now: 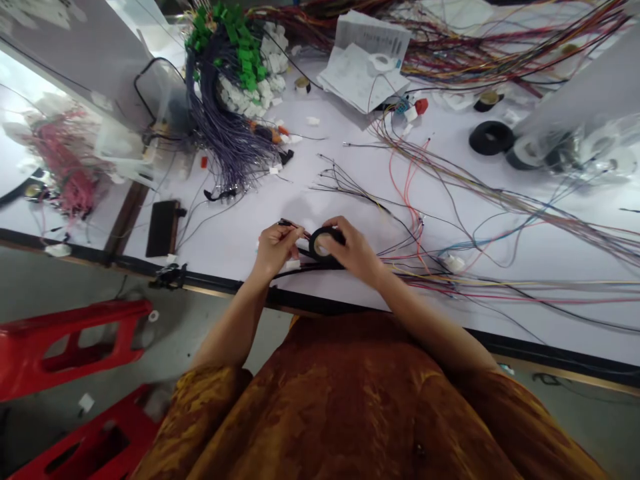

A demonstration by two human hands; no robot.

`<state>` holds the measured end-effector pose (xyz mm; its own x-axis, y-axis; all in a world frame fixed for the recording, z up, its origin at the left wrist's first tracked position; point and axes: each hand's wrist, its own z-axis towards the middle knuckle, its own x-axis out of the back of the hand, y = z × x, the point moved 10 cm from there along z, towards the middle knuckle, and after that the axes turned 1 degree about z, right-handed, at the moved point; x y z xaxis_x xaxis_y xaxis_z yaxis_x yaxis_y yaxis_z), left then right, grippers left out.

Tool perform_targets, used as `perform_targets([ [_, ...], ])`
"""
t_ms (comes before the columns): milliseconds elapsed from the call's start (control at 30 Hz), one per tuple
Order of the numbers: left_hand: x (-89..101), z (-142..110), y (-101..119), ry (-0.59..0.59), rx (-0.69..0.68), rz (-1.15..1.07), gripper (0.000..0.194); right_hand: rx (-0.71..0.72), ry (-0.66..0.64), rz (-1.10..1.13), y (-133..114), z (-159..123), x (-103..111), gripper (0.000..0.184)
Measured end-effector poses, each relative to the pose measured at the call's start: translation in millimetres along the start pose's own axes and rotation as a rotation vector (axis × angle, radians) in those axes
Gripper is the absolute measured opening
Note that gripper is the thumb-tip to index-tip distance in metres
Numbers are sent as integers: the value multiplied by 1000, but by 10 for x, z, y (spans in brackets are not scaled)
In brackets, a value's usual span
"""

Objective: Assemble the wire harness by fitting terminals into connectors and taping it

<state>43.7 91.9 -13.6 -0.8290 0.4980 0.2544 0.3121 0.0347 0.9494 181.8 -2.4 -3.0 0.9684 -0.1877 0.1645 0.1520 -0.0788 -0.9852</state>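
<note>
Thin wires (pixel 287 222) sit pinched in the left hand (pixel 275 249), seemingly to steady them, near the front edge of the desk (pixel 227 250), while just right the black tape roll (pixel 315 249) is clamped in the right hand (pixel 353 247), thumb at its core likely for control, obscuring where those strands run.

No word, number, brand or sign can be read anywhere in view. The white sheet (pixel 367 30) at the back of the counter (pixel 273 203) carries rows of pale grey print and, toward its right side, a row of short dark bars, but all of it is too small and too blurred for a single letter or figure to be made out. On the paper (pixel 347 73) that overlaps this sheet in front, there are only faint marks, just as illegible, and whether they are writing or print cannot be told.
</note>
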Motion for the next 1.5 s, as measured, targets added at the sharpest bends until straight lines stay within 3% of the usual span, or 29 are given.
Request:
perform_targets([
  [100,-65,-9,47,-27,50,-25,25,219,-65,-137,-217,-313,-217,29],
  [167,-98,-86,153,-30,31,-17,26,213,-22,-79,-214,-355,-197,22],
  [267,-155,-305,466,-36,-172,149,15,-95,121,232,111,-119,-2,26],
  [333,-277,-477,629,-109,-337,319,10,-342,25,455,358,62,-94,29],
  [400,-346,-567,643,-149,-409,389,12,-468,-78,609,484,155,-184,22],
  [433,-307,-556,611,-110,-404,362,11,-486,-57,645,537,159,-156,20],
  [500,-154,-461,482,29,-334,241,11,-424,75,597,605,71,6,28],
  [567,-34,-334,321,140,-240,114,18,-237,173,381,520,-129,159,43],
  [600,-16,-273,261,159,-200,70,21,-117,161,236,410,-244,162,48],
  [700,-73,-149,210,120,-110,3,27,181,21,-105,88,-532,-43,46],
  [767,-142,-160,283,66,-93,-26,28,232,30,-124,-1,-544,-72,33],
  [867,-249,-325,542,-19,-212,86,17,39,166,140,143,-287,88,29],
  [967,-399,-539,686,-137,-356,327,5,-271,75,461,422,-28,8,33],
  [1033,-391,-579,621,-143,-357,323,4,-445,39,607,579,0,-23,29],
  [1100,-230,-509,442,-33,-272,142,11,-529,115,683,707,-61,75,29],
  [1200,-40,-348,48,106,-85,-150,27,-410,227,628,738,-169,308,38],
  [1267,-100,-245,-85,52,-29,-207,30,-324,251,558,726,-236,394,45],
  [1400,-395,-104,-6,-152,-72,-139,37,-319,287,508,770,-299,449,49],
  [1500,-539,-8,70,-179,-99,-53,20,-309,286,469,742,-309,457,49],
])
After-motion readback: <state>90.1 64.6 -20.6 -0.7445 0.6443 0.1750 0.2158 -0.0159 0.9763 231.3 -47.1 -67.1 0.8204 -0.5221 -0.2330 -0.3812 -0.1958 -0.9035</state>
